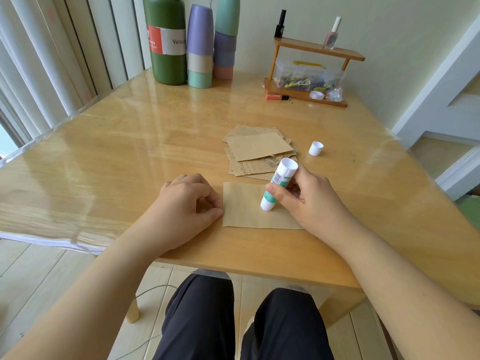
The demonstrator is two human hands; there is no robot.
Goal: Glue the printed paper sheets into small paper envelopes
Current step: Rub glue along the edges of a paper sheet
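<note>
A plain brown paper sheet (245, 211) lies flat near the table's front edge. My right hand (309, 201) grips a white and green glue stick (278, 183), tilted, with its lower tip pressed on the sheet's right half. My left hand (187, 203) rests with loosely curled fingers on the table, its thumb touching the sheet's left edge. Behind them lies a loose stack of printed brown sheets (259, 152) with a plain one on top. The glue stick's white cap (315, 148) stands on the table to the right of the stack.
At the back stand a green vacuum flask (166, 40) and stacks of pastel cups (200, 45). A small wooden shelf (314, 71) at the back right holds bottles and a clear box. The wooden table (130, 152) has a clear cover; its front edge is near my knees.
</note>
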